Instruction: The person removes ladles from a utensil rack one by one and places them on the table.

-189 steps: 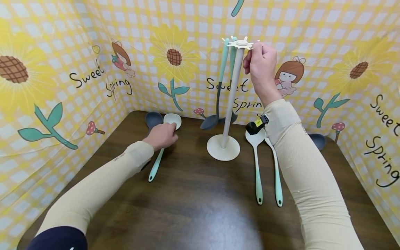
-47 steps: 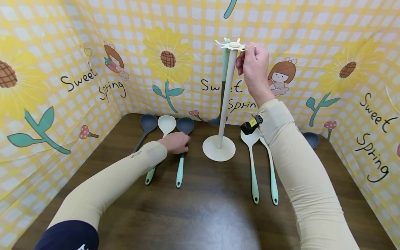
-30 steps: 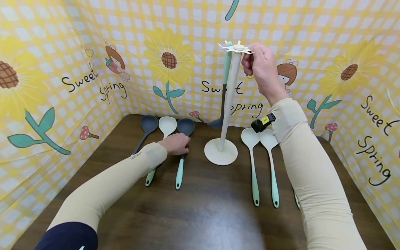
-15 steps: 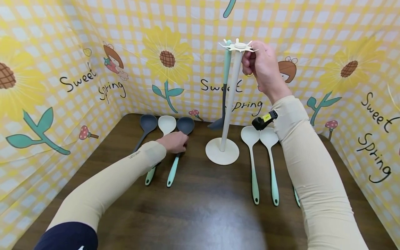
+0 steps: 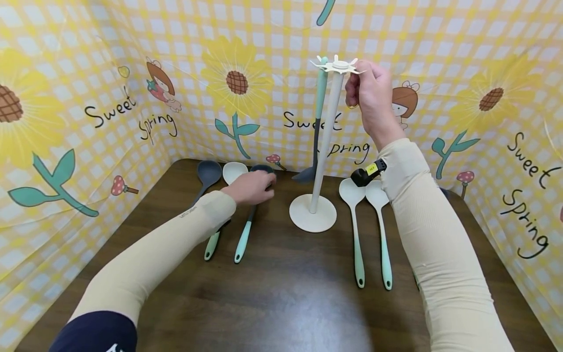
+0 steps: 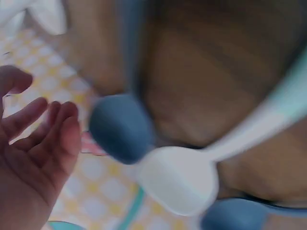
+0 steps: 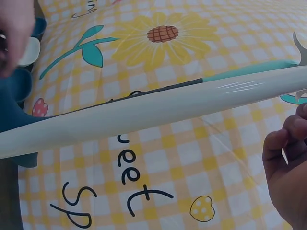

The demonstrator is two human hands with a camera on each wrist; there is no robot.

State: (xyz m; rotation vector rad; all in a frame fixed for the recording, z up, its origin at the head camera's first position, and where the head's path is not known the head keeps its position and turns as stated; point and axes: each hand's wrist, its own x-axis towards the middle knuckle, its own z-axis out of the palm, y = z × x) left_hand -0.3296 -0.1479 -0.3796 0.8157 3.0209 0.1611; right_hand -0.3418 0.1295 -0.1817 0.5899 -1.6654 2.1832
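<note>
My left hand [image 5: 251,187] is over a dark-headed ladle [image 5: 243,242] with a mint handle, partly covering its bowl. In the left wrist view the fingers of that hand [image 6: 38,153] are loosely bent with nothing between them, apart from the dark ladle bowl [image 6: 122,127]. My right hand [image 5: 371,95] pinches a hook at the top of a white utensil stand [image 5: 327,142]. One dark ladle [image 5: 321,95] hangs on the stand's far left side, partly behind the pole. Left of the stand, a white ladle [image 5: 234,172] and another dark ladle [image 5: 208,173] lie on the table.
Two white ladles [image 5: 352,191] with mint handles lie side by side right of the stand. Another utensil lies mostly hidden under my right forearm. The wooden table [image 5: 272,303] ends at a yellow checked cloth [image 5: 272,29] behind and at both sides.
Earlier two dark ladles hung on the stand; now one hangs and the other lies on the table. Its handle swung left, then my left hand let go and rose slightly. The right hand keeps its pinch.
</note>
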